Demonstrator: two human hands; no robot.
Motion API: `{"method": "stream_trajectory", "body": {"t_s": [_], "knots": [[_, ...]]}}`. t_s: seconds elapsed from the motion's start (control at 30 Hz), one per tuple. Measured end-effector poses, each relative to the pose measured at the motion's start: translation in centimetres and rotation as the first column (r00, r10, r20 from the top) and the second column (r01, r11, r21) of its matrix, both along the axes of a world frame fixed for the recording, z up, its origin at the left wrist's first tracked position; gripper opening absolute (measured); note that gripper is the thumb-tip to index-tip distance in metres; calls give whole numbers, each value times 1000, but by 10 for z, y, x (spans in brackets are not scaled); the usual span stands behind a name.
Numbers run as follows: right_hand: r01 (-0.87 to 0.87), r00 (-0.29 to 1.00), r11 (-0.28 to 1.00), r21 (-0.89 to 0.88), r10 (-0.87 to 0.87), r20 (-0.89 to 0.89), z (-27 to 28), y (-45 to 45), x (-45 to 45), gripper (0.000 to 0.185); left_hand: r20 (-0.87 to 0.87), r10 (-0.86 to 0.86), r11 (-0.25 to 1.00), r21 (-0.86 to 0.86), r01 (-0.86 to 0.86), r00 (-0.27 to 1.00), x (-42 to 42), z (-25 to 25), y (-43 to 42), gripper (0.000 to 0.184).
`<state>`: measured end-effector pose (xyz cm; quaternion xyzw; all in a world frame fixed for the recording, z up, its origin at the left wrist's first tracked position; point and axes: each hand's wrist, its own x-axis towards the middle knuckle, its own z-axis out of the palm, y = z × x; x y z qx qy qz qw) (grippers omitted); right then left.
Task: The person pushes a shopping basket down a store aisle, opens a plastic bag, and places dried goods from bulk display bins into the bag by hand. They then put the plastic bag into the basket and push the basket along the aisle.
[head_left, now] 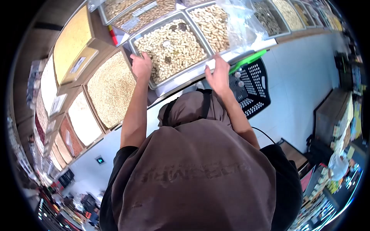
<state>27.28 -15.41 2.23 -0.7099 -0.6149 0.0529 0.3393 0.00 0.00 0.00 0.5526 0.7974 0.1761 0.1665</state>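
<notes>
A grey plastic bin (181, 74) of unshelled peanuts (173, 48) sits in front of me, with a few dark pieces and a small whitish round thing among the nuts. My left hand (142, 66) grips the bin's left rim, its fingertips partly hidden at the edge. At the front right corner, my right hand (219, 76) holds the rim between thumb and fingers. Just beyond that hand is a second bin of peanuts (210, 23), with a clear plastic bag (241, 25) lying over its right side.
A black perforated basket (259, 88) with a green handle (248, 61) is below my right hand. Grain compartments (111, 88) line the left, beside a yellow-filled box (73, 42). More bins of dry goods (266, 17) continue at right. Shelves (331, 115) stand further right.
</notes>
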Motion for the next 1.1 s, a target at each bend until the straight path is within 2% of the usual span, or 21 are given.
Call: {"method": "stream_trajectory", "body": {"t_s": [0.07,0.1,0.2,0.23,0.27,0.3,0.37,0.4,0.47,0.5,0.53,0.6,0.63,0.7,0.77,0.83,0.9,0.93,1.0,1.03,1.1], "knots": [[-32,997,998,-56,36,74,-1,-27,-5,40,23,1,1000,-8,-1,1000,-2,-8,-1,55],[-88,993,994,65,83,80,-15,1,-15,37,-5,-3,995,104,3,1000,-16,20,32,56],[-109,994,985,-131,104,-42,-52,-59,4,34,64,27,999,-24,-26,998,-1,4,5,62],[-56,998,995,-82,55,-21,-77,-52,6,34,98,17,999,36,-20,995,9,10,38,64],[16,994,948,-317,-51,-101,-102,-76,-2,35,102,28,999,14,-30,994,6,8,34,66],[59,973,829,-557,-173,-154,-123,-111,-10,36,104,46,999,-30,-43,994,3,1,20,68],[0,952,668,-744,-227,-205,-177,-164,-21,34,131,23,999,35,-28,991,-1,-10,18,73],[10,945,653,-758,-253,-206,-190,-189,-20,34,160,-11,999,41,5,987,-6,-16,14,78],[-142,920,523,-840,-245,-307,-209,-231,-19,37,83,-126,990,80,120,988,-11,-18,-2,88],[26,882,629,-777,-380,-278,-218,-246,-20,38,25,-179,977,122,174,984,-11,-20,-11,90],[105,820,622,-776,-495,-286,-214,-253,-16,37,24,-189,975,124,185,982,-8,-21,-20,90],[185,739,618,-764,-600,-306,-217,-264,-4,36,-423,-419,837,163,522,803,-6,-21,-48,86],[220,725,576,-787,-637,-263,-231,-276,0,37,-430,-423,829,171,532,798,-2,-14,-59,86],[260,697,536,-803,-680,-228,-247,-287,3,37,-282,-596,774,47,632,752,6,-1,-76,79],[185,724,441,-878,-665,-181,-247,-303,6,39,-327,-598,760,61,647,732,11,-12,-88,75],[168,692,421,-891,-694,-198,-228,-306,13,41,-291,-613,754,63,654,734,21,-13,-104,73],[60,823,454,-889,-526,-214,-229,-305,21,47,-290,-629,736,76,673,721,34,-7,-114,73],[64,813,453,-889,-540,-216,-219,-306,22,47,-289,-622,749,52,661,728,40,-4,-122,74],[-212,877,418,-883,-317,-361,-201,-291,29,52,-313,-589,771,59,635,745,49,-8,-120,74],[-207,873,420,-884,-328,-360,-188,-291,31,52,-312,-598,763,59,644,738,54,-6,-123,74],[-326,901,461,-826,-112,-418,-172,-281,37,55,-222,-619,759,80,647,754,66,2,-125,72]]}}
